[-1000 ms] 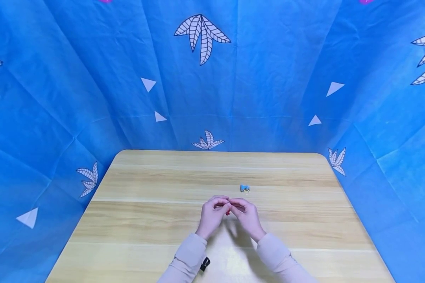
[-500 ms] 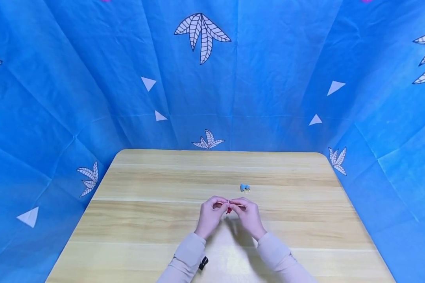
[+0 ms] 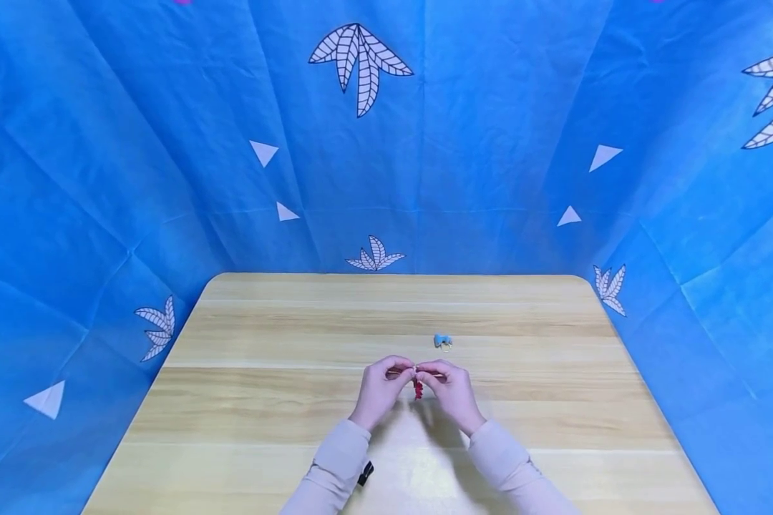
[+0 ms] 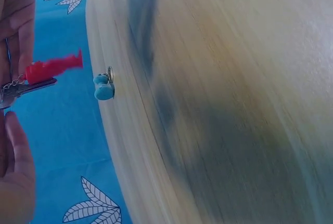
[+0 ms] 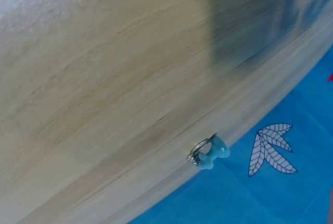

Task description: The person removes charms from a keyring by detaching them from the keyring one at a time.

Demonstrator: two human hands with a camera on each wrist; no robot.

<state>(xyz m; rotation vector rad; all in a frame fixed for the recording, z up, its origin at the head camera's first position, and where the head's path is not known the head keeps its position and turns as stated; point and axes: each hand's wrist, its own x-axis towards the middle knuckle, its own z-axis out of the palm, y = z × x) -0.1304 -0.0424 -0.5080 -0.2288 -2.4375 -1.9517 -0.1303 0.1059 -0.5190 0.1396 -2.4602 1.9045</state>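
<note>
Above the middle of the table, the left hand (image 3: 378, 392) and the right hand (image 3: 454, 395) meet at the fingertips in the head view. Between them they pinch a thin metal key ring, mostly hidden by the fingers. From it hang a small red figure (image 3: 418, 390) on a short chain and a slim metal key (image 4: 36, 87), seen side by side in the left wrist view. Just beyond the hands lies a light blue bone-shaped keychain (image 3: 442, 340) with its own metal ring, also visible in the right wrist view.
A small black object (image 3: 366, 473) lies beside the left sleeve, partly covered by it. The wooden table (image 3: 264, 400) ends at the back and sides against a blue curtain (image 3: 489, 129) with leaf prints.
The red figure has come further out below the fingertips and hangs lower. Both hands stay nearly in place; the head view has shifted slightly.
</note>
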